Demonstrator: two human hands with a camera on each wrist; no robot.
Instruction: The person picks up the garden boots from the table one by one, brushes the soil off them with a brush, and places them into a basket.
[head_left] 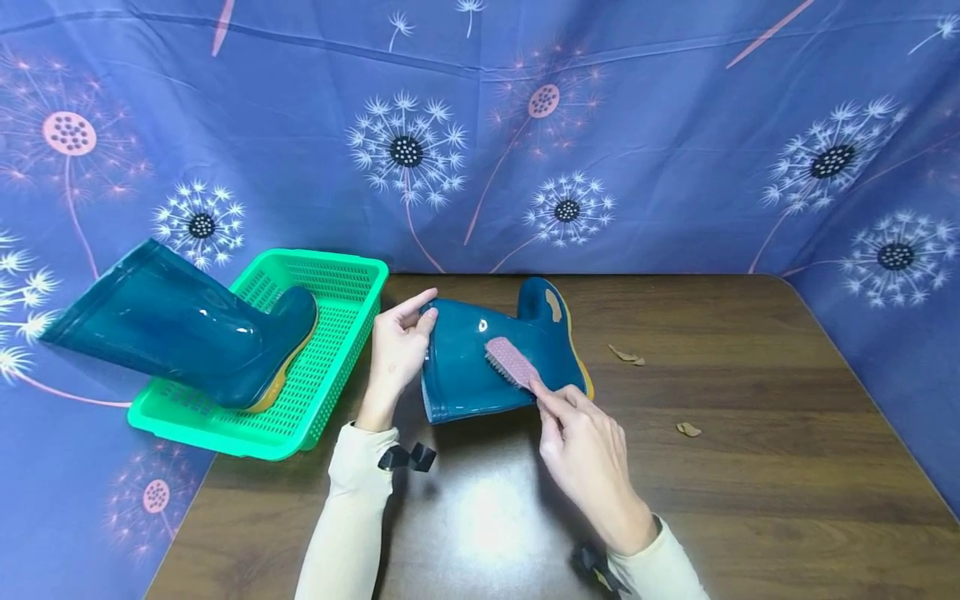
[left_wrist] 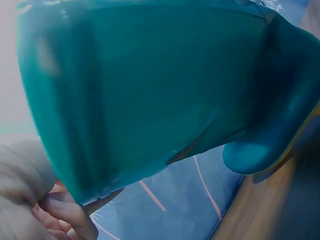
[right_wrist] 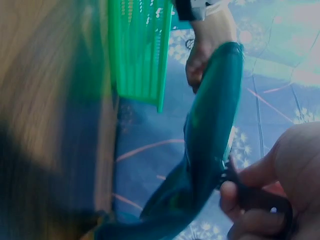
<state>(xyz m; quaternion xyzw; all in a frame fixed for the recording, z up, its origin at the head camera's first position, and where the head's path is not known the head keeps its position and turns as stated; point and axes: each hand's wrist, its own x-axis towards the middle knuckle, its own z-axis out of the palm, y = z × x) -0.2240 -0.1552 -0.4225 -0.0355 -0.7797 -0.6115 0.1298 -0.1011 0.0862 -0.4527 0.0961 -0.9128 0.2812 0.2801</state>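
While left fingers hold a glossy boot, right fingers grip a bristly brush.

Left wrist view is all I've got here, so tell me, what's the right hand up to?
Observer: The right hand holds a pink brush, its bristles turned toward the blue-green boot.

Operator: Okay, and is there anything on the far side of my left hand, away from that brush?

Observer: Yes, a second boot lies in a green basket, its shaft jutting out past the rim.

Operator: Anything lying on the table, out past the sole of the boot I'm holding?

Observer: Two small tan scraps lie there, apart from each other.
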